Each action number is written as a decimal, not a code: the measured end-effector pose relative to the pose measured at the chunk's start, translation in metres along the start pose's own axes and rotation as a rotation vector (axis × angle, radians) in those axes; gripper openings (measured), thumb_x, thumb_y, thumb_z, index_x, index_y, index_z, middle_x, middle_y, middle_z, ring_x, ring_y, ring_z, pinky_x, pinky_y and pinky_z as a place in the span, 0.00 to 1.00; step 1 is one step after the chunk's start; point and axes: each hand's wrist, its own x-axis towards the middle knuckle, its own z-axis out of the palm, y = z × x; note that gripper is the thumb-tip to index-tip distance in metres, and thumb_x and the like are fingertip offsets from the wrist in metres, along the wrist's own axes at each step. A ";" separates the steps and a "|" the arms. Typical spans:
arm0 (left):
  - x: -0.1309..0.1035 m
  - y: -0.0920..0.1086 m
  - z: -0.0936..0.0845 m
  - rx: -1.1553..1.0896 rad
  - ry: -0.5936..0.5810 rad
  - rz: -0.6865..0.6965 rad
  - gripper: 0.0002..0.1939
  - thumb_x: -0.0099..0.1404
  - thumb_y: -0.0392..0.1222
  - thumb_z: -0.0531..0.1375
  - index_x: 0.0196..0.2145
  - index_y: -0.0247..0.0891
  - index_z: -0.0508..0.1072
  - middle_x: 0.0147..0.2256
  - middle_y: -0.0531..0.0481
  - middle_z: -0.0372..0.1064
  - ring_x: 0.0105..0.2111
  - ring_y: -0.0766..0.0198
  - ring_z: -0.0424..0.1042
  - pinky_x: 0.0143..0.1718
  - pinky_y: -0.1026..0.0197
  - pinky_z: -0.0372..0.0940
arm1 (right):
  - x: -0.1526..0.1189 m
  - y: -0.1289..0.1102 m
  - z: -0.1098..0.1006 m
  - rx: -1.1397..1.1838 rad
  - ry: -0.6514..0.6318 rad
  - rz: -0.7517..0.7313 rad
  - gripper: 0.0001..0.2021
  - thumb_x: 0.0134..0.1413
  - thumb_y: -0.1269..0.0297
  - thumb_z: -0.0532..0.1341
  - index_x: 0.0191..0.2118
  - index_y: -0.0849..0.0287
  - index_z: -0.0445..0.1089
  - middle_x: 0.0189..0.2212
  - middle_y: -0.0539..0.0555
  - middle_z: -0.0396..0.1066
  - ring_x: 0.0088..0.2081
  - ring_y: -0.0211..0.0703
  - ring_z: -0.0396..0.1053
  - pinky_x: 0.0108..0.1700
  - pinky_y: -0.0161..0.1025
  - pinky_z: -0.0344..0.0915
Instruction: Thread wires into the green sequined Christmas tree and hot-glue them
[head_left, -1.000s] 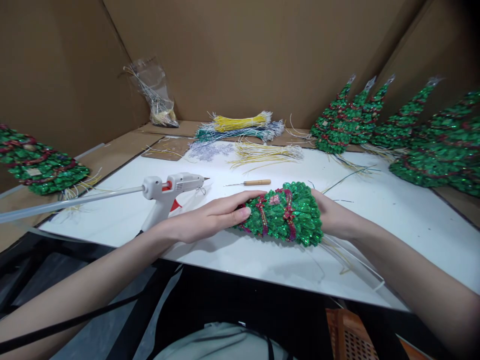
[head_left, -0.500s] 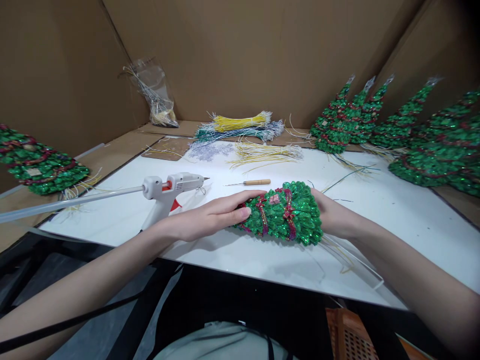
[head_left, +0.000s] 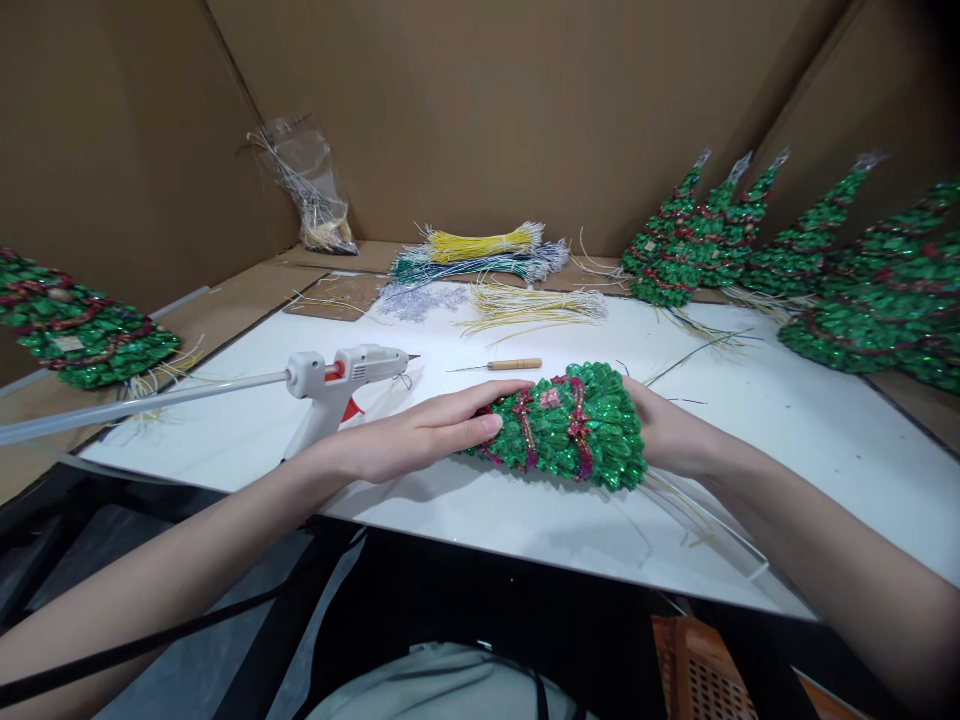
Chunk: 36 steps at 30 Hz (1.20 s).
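The glue gun point(head_left: 349, 370) has dark marks on its side (too small to read).

One tree point(head_left: 562, 430) lies on its side between the hands, above the near edge of the white worktop point(head_left: 795, 440). The left hand point(head_left: 420, 435) has its grip clamped on the narrow end, thumb on the near side, hiding the tip. The right hand point(head_left: 667, 430) is at the wide base; its fingers are out of sight behind the tree, so I cannot tell how closed that grip is. Loose wires point(head_left: 705, 510) trail from the base (some white, some yellow).

One more tree point(head_left: 82, 330) leans at the left, and at least six trees point(head_left: 671, 250) crowd the right (they overlap, so the count is rough).

There is one glue gun, a single glue stick point(head_left: 187, 395) in its back, and one awl point(head_left: 517, 365) beyond the left hand. One clear bag point(head_left: 319, 190) stands at the back left. A stacked wire pile point(head_left: 484, 245) sits behind a separate yellow-and-white bundle point(head_left: 536, 305). The left forearm partly blocks the glue gun's handle.
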 end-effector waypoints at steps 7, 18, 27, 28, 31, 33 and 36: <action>0.000 -0.002 0.000 -0.018 -0.014 0.007 0.25 0.76 0.45 0.45 0.68 0.48 0.49 0.70 0.53 0.41 0.68 0.54 0.48 0.66 0.56 0.49 | -0.001 0.004 -0.002 -0.075 0.023 -0.015 0.12 0.37 0.58 0.70 0.22 0.60 0.70 0.24 0.52 0.71 0.29 0.43 0.68 0.29 0.36 0.70; 0.002 -0.011 0.004 -0.027 0.030 0.037 0.24 0.76 0.45 0.46 0.67 0.48 0.52 0.70 0.53 0.44 0.67 0.57 0.50 0.65 0.58 0.49 | 0.000 0.007 -0.001 -0.040 0.006 -0.026 0.09 0.39 0.60 0.68 0.23 0.60 0.72 0.25 0.53 0.71 0.30 0.42 0.67 0.30 0.35 0.69; 0.005 -0.011 0.003 -0.060 0.035 0.025 0.23 0.75 0.46 0.47 0.66 0.48 0.54 0.68 0.52 0.50 0.65 0.56 0.54 0.63 0.57 0.52 | 0.000 0.004 -0.001 -0.029 0.007 -0.043 0.08 0.39 0.62 0.69 0.25 0.61 0.73 0.26 0.52 0.72 0.30 0.42 0.68 0.30 0.34 0.70; 0.005 -0.011 0.003 -0.055 0.038 0.020 0.23 0.75 0.47 0.48 0.66 0.48 0.54 0.67 0.52 0.51 0.65 0.56 0.54 0.63 0.56 0.52 | 0.000 0.005 -0.001 -0.032 0.007 -0.042 0.09 0.39 0.62 0.69 0.25 0.61 0.73 0.26 0.52 0.72 0.30 0.42 0.68 0.30 0.34 0.70; 0.005 -0.010 0.003 -0.041 0.048 0.008 0.23 0.75 0.48 0.48 0.65 0.48 0.55 0.67 0.52 0.52 0.64 0.56 0.54 0.63 0.56 0.53 | 0.000 0.005 -0.002 -0.030 0.003 -0.038 0.09 0.40 0.61 0.69 0.24 0.61 0.73 0.26 0.52 0.71 0.30 0.41 0.68 0.30 0.34 0.70; 0.005 -0.010 0.004 -0.041 0.053 0.002 0.23 0.75 0.48 0.49 0.65 0.48 0.56 0.66 0.52 0.52 0.64 0.57 0.55 0.62 0.57 0.53 | 0.000 0.005 -0.001 -0.018 -0.003 -0.037 0.08 0.40 0.62 0.69 0.25 0.61 0.73 0.26 0.52 0.72 0.30 0.42 0.68 0.30 0.34 0.70; 0.005 -0.011 0.004 -0.062 0.062 -0.008 0.23 0.74 0.49 0.49 0.64 0.49 0.56 0.66 0.53 0.53 0.64 0.56 0.55 0.62 0.57 0.54 | 0.000 0.003 -0.001 -0.002 -0.005 -0.035 0.09 0.39 0.63 0.70 0.27 0.61 0.75 0.28 0.52 0.73 0.31 0.42 0.69 0.31 0.34 0.71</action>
